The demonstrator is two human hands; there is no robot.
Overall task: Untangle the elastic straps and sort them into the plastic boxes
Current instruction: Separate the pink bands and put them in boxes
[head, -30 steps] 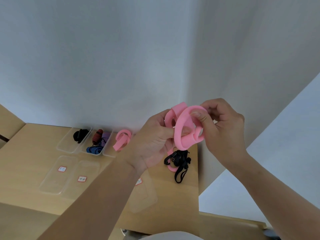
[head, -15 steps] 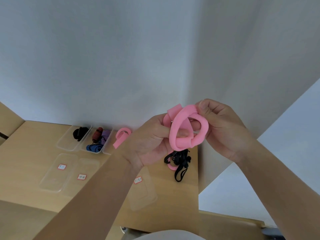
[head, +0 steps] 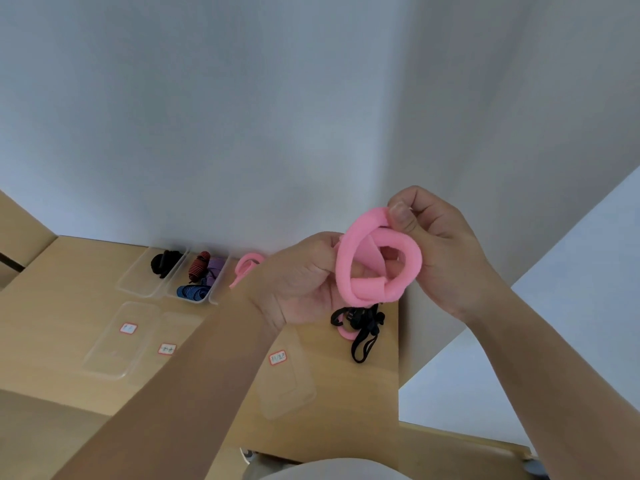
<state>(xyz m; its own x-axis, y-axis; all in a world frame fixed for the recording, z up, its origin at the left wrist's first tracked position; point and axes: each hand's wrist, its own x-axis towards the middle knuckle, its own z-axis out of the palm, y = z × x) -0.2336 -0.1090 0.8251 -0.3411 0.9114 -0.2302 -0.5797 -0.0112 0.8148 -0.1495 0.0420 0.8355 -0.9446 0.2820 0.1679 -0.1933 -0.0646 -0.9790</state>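
I hold the knotted pink elastic strap [head: 377,258] above the desk [head: 69,271], left hand [head: 304,278] gripping one side, right hand [head: 440,251] pinching its top loop.

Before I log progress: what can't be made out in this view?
All in the head view:
Boxed pink strap: partly behind the left hand.
Lid labels: writing too small to read.
Black tangle: top hidden by the held pink strap; strap count unclear.
Right hand: some fingers tucked behind that strap.
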